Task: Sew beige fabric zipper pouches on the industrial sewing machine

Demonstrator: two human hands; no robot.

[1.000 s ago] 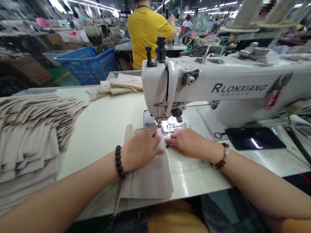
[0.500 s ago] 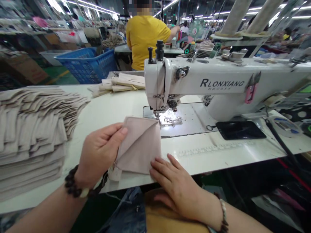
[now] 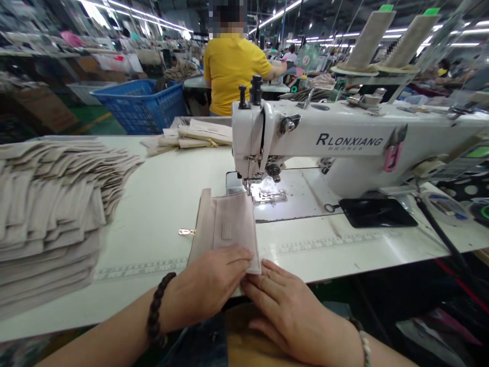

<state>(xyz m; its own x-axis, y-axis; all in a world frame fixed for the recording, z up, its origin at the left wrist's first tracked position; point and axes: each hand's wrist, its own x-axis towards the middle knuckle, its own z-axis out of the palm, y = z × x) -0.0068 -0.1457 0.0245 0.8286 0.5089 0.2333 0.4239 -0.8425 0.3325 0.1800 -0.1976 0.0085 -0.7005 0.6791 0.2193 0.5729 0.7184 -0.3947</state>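
A beige fabric pouch point(image 3: 237, 214) lies on the white table with its far right corner at the needle of the sewing machine point(image 3: 248, 186). A small stitched patch point(image 3: 227, 231) shows on its upper face, and a gold zipper pull point(image 3: 187, 232) sticks out at its left edge. My left hand point(image 3: 212, 278) is closed on the pouch's near part, fingers together over the near right corner. Beside it, my right hand point(image 3: 282, 306) lies with fingers stretched out, the tips touching that same corner. The left thumb is hidden.
Beige fabric pieces point(image 3: 49, 204) are stacked at the left. More zippered pieces point(image 3: 198, 133) lie behind the machine head. A black phone point(image 3: 378, 212) and pink-handled snips point(image 3: 393, 153) are at the right. A blue basket point(image 3: 141, 104) and a person in yellow point(image 3: 233, 71) are beyond.
The pouch, earlier folded at a corner by my left hand, now lies flat with its patch and zipper pull showing. My left hand has moved right and nearer, beside my right hand.
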